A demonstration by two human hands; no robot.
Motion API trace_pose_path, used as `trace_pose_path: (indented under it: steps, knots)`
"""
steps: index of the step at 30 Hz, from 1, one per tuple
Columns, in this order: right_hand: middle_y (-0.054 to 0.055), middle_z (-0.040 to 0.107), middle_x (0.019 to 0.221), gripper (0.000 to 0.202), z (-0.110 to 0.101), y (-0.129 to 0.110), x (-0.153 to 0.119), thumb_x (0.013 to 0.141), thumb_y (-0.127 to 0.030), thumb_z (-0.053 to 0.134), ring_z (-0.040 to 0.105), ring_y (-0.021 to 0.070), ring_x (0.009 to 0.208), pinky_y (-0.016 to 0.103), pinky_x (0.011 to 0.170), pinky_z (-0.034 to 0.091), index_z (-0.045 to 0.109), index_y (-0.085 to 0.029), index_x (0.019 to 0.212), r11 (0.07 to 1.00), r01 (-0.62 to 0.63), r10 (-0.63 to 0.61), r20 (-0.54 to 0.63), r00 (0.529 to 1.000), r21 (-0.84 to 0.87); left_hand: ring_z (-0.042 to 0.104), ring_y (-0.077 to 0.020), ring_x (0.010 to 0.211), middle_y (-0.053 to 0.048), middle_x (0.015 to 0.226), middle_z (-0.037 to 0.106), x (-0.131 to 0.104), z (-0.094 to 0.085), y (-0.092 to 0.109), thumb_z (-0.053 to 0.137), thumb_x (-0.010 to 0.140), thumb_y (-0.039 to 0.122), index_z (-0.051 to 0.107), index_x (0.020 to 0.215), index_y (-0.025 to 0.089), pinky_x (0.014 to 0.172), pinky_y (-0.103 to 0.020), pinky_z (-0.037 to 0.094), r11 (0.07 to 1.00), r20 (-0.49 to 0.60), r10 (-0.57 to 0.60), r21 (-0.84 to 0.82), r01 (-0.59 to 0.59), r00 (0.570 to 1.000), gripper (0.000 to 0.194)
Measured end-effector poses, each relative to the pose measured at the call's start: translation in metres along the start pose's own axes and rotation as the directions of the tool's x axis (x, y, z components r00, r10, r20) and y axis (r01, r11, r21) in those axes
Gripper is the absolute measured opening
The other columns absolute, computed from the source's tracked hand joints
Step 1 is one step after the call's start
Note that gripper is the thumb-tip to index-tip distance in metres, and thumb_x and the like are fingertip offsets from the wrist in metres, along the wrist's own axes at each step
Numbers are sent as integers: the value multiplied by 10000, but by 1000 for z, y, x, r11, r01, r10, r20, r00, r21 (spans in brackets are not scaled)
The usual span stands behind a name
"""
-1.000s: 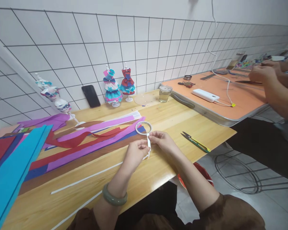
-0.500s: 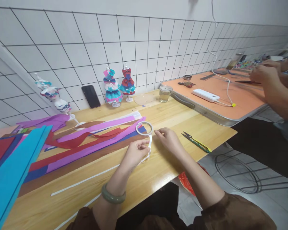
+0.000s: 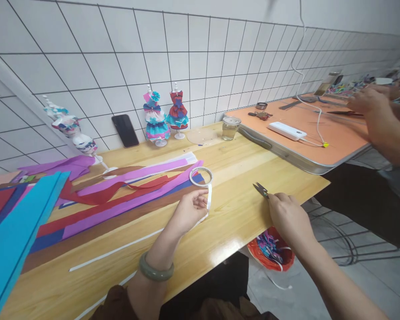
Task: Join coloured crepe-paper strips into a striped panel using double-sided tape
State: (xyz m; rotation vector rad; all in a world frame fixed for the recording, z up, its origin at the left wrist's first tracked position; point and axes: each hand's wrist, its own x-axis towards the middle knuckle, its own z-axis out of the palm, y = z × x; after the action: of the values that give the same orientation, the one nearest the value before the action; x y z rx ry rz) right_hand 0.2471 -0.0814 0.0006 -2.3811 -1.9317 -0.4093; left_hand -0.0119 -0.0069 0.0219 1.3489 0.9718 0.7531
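My left hand (image 3: 190, 212), with a green bangle on its wrist, pinches a white tape strip (image 3: 210, 199) between thumb and fingers. That strip runs up to a tape roll (image 3: 211, 179) standing on the table just beyond the fingertips. Over at the right, my right hand (image 3: 288, 218) is closed over the handles of a pair of thread snips (image 3: 260, 190), whose dark blades point up and left. The palm covers most of the handles. A long white strip (image 3: 116, 250) stretches left along the wood from under my left hand.
Coloured fabric strips (image 3: 126, 213) and a blue piece (image 3: 23, 226) cover the left side. Small dressed mannequins (image 3: 157, 124), a phone (image 3: 125, 130) and a glass jar (image 3: 231, 129) line the wall. A red bin of scraps (image 3: 270, 249) sits below the edge. Another person's hands (image 3: 370, 100) work over the orange table (image 3: 336, 151).
My right hand has moved right, away from the tape roll, and has closed on the thread snips. My left hand stays nearly in place with the tape.
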Motion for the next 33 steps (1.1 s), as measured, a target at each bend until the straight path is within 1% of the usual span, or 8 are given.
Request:
trace_pose_path:
  steps: [3, 5, 8, 10, 13, 21, 27, 33]
  knots:
    - [156, 601, 877, 264, -9, -14, -6, 810, -102, 364, 551, 263, 829, 341, 672, 405, 538, -105, 1008, 960, -105, 108, 3, 994, 260, 505, -79, 613, -15, 776, 533, 0, -2, -2, 561, 564, -1, 532, 1101, 109, 539, -202, 419, 1000, 2, -19, -18, 19, 1000, 548]
    - [101, 599, 824, 225, -17, -29, -13, 856, -221, 363, 555, 220, 761, 319, 650, 408, 515, -152, 1006, 794, -189, 171, 86, 982, 578, 500, -76, 588, -15, 781, 529, 1, -3, -3, 568, 570, 12, 527, 1106, 118, 514, -203, 416, 999, 9, -31, -34, 31, 999, 548]
    - [-16, 487, 587, 212, -31, -59, -30, 866, -384, 388, 460, 122, 523, 240, 510, 369, 476, -193, 899, 241, -341, 47, 340, 939, 909, 495, -76, 576, -18, 795, 521, 1, -4, -4, 581, 576, 27, 521, 1110, 127, 489, -206, 418, 997, 22, -38, -61, 40, 999, 547]
    - [-51, 418, 549, 248, -40, -82, -41, 845, -442, 432, 363, 71, 438, 198, 432, 307, 442, -196, 814, -118, -511, -169, 490, 855, 851, 504, -83, 598, -24, 814, 521, 0, -4, -5, 600, 575, 38, 520, 1112, 129, 498, -213, 430, 995, 41, -45, -90, 49, 998, 550]
    - [-72, 374, 548, 278, -49, -110, -53, 802, -463, 514, 280, 33, 400, 159, 375, 231, 448, -193, 823, -370, -659, -359, 553, 752, 655, 518, -86, 635, -28, 830, 524, -1, -4, -5, 627, 579, 52, 520, 1114, 125, 545, -220, 447, 990, 60, -46, -131, 53, 997, 550]
    - [-94, 317, 520, 322, -57, -127, -51, 803, -523, 476, 103, 3, 355, 116, 310, 79, 470, -215, 897, -476, -814, -510, 649, 564, 333, 537, -88, 630, -24, 824, 523, 2, -9, -13, 622, 587, 55, 514, 1118, 133, 560, -227, 461, 993, 10, -14, -120, 16, 1000, 547]
    - [-58, 421, 597, 362, -53, -126, -53, 802, -535, 471, 200, -7, 352, 115, 307, 175, 506, -184, 885, -502, -758, -447, 626, 639, 416, 535, -73, 602, -11, 803, 498, 3, -8, -12, 618, 578, 45, 546, 1077, 138, 556, -212, 458, 996, -14, -6, -88, 5, 1000, 513]
    - [-56, 421, 552, 372, -54, -126, -55, 803, -537, 465, 287, 18, 349, 146, 322, 279, 505, -170, 849, -501, -745, -383, 659, 647, 441, 527, -57, 580, -16, 900, 439, -1, -6, -8, 641, 571, 64, 525, 1086, 176, 524, -220, 445, 990, 66, -18, -141, 27, 998, 539]
